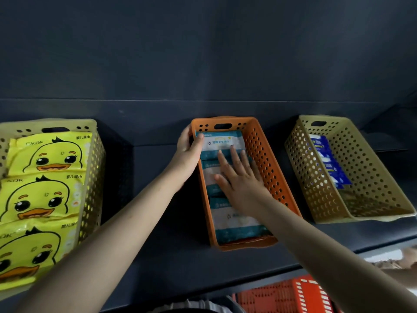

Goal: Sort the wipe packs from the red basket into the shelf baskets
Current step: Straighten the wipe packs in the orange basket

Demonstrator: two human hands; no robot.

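An orange shelf basket (268,159) stands mid-shelf with three teal-and-white wipe packs (222,142) lying in a row inside. My left hand (188,154) grips the basket's left wall near the far end, thumb resting on the far pack. My right hand (240,179) lies flat, fingers spread, on the middle pack inside the basket. A pale yellow basket (93,168) at the left holds three yellow duck-print packs (47,157). Another yellow basket (370,177) at the right holds blue packs (327,163). The red basket (286,297) shows below the shelf's front edge.
The dark shelf (158,256) has a dark back wall (203,64) close behind the baskets. Gaps of bare shelf separate the three baskets. Something pale and brownish (397,258) lies past the shelf's front edge at the lower right.
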